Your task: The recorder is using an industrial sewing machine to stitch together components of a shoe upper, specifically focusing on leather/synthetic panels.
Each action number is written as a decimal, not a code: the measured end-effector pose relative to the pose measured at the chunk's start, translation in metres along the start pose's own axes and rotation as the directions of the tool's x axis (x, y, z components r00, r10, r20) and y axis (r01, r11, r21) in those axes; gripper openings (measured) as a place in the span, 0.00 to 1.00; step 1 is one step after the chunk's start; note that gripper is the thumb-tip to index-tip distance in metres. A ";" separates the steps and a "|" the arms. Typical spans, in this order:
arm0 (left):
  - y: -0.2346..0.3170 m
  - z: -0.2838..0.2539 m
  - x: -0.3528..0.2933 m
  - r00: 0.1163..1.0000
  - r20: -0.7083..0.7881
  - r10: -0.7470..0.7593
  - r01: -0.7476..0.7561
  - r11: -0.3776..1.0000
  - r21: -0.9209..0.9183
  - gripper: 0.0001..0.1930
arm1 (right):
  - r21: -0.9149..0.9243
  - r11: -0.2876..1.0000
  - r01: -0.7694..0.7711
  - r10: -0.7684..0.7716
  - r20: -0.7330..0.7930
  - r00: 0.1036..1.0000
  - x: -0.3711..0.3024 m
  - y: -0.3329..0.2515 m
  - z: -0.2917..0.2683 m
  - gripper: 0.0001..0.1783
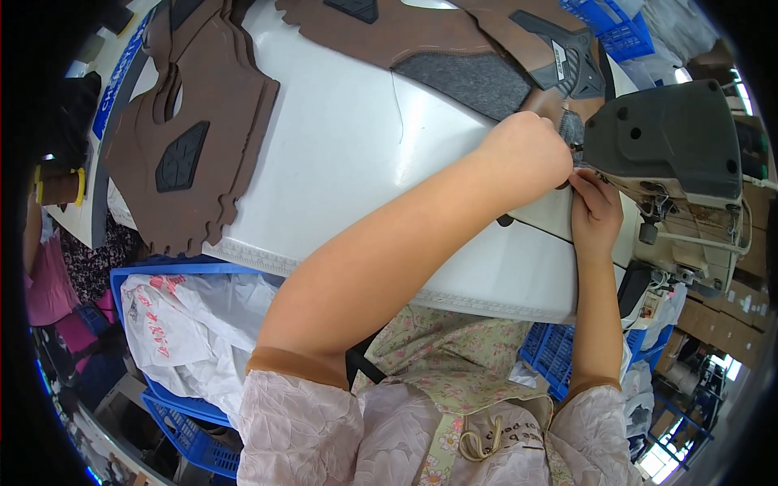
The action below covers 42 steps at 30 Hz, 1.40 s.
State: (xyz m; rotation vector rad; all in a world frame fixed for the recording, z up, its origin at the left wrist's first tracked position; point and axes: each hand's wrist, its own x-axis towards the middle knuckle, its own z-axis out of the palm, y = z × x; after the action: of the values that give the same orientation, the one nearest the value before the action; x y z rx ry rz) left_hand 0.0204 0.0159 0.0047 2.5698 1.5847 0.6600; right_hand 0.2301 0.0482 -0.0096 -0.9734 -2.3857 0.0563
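A large brown sheet with scalloped edges, perhaps a car floor mat (pixel 438 36), lies across the far side of the white table, a grey felt patch (pixel 470 81) showing on it. Its right end reaches the needle area of a dark grey sewing machine (pixel 664 142). My left hand (pixel 528 155) is closed in a fist at that end, close beside the needle; its fingertips are hidden. Just nearer to me, my right hand (pixel 597 209) has its fingers pinched together below the machine head. A small dark brown bit shows between the hands, but what they grip is unclear.
Stacked brown mats (pixel 194 138) with black pads lie on the table's left. A blue crate (pixel 121 300) holding white plastic bags stands below the near left edge. Another blue basket (pixel 620 36) is at the far right. A loose thread (pixel 399 109) trails on the tabletop.
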 end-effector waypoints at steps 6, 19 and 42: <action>0.001 -0.001 0.000 0.999 -0.034 0.002 -0.002 1.000 0.007 0.02 | -0.011 1.000 -0.010 0.010 -0.006 1.000 0.000 0.001 -0.002 0.17; -0.006 0.018 -0.002 0.976 -0.214 -0.049 0.064 0.996 0.064 0.15 | -0.041 0.999 0.008 -0.008 0.004 1.000 0.000 0.004 -0.001 0.17; -0.005 0.018 0.001 0.979 -0.192 -0.074 0.085 0.995 0.054 0.12 | 0.037 0.998 -0.058 0.057 0.044 0.997 0.003 0.001 -0.003 0.16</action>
State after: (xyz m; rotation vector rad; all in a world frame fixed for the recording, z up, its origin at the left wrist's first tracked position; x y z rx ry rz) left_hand 0.0235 0.0224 -0.0121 2.5364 1.7801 0.8857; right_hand 0.2305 0.0503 -0.0062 -1.0326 -2.3868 0.1450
